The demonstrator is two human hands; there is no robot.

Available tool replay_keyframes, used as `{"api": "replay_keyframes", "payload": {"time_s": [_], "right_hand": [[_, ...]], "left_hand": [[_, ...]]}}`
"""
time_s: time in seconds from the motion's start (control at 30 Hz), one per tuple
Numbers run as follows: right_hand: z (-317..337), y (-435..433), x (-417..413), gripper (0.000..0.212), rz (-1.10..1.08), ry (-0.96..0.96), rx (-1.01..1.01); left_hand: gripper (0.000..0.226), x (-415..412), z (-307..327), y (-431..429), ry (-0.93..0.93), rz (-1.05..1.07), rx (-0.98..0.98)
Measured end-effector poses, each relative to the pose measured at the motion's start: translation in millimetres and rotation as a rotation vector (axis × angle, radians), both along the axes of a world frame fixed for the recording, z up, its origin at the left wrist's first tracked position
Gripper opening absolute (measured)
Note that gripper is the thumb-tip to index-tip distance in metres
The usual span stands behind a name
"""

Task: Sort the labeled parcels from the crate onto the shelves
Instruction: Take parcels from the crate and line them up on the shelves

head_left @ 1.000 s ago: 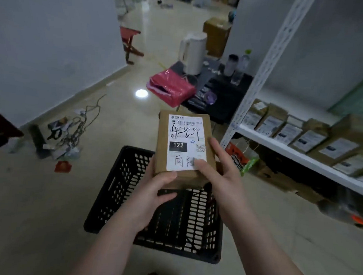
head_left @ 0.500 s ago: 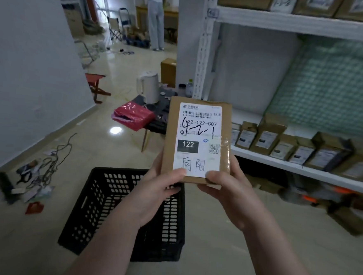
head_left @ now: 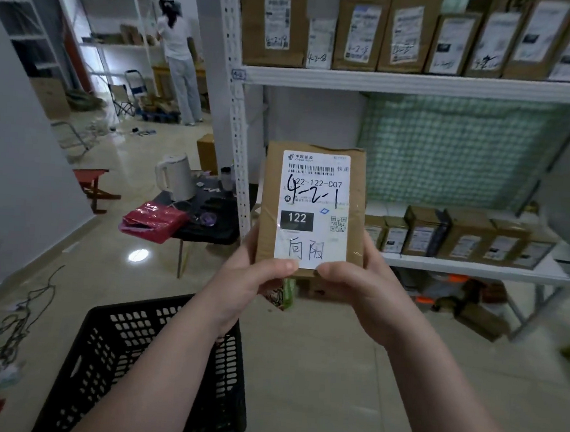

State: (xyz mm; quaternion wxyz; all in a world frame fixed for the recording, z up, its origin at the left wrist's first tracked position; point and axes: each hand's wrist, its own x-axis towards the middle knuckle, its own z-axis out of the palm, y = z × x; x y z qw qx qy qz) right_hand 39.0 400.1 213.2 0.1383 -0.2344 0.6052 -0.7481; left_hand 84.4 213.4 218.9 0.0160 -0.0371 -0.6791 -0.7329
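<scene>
- White shelving behind — rows of labeled boxes.
- Left hand and right hand both grip the parcel, marked 4-2-1, upright.
- Black crate on the floor below.

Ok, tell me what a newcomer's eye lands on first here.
The brown parcel held up in the middle by the left hand and right hand, with 4-2-1 handwritten on it. Behind it, white shelves carry rows of labeled boxes, and a black crate sits on the floor at lower left.
</scene>
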Motion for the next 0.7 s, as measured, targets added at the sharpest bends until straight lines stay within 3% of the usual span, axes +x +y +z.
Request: {"api": "replay_keyframes", "payload": {"time_s": [0.07, 0.17, 0.33, 0.47, 0.6, 0.7], "right_hand": [[9.0, 20.4, -3.6, 0.078, -0.006, 0.014, -0.004], [25.8, 51.0, -13.2, 0.071, 0.021, 0.033, 0.001], [52.4, 93.9, -40.8, 0.075, 0.02, 0.022, 0.017], [68.8, 120.5, -70.0, 0.077, -0.013, 0.024, 0.015], [85.7, 142.3, -109.3, 0.074, -0.208, -0.012, 0.064], [100.4, 150.9, -145.2, 0.061, -0.447, 0.037, 0.11]], "left_hand": [[0.058, -7.8, 9.5, 13.7, 0.013, -0.053, -0.023], [0.065, -20.9, 24.5, 31.9, 0.0, -0.127, -0.056], [0.071, -51.4, 53.6, 51.8, 0.008, -0.296, -0.079], [0.076, -95.5, 69.8, 68.6, 0.027, -0.3, -0.035], [0.082, -151.4, 78.5, 90.6, 0.063, -0.276, -0.014], [0.088, -202.0, 84.0, 110.8, 0.108, -0.268, 0.001]]}}
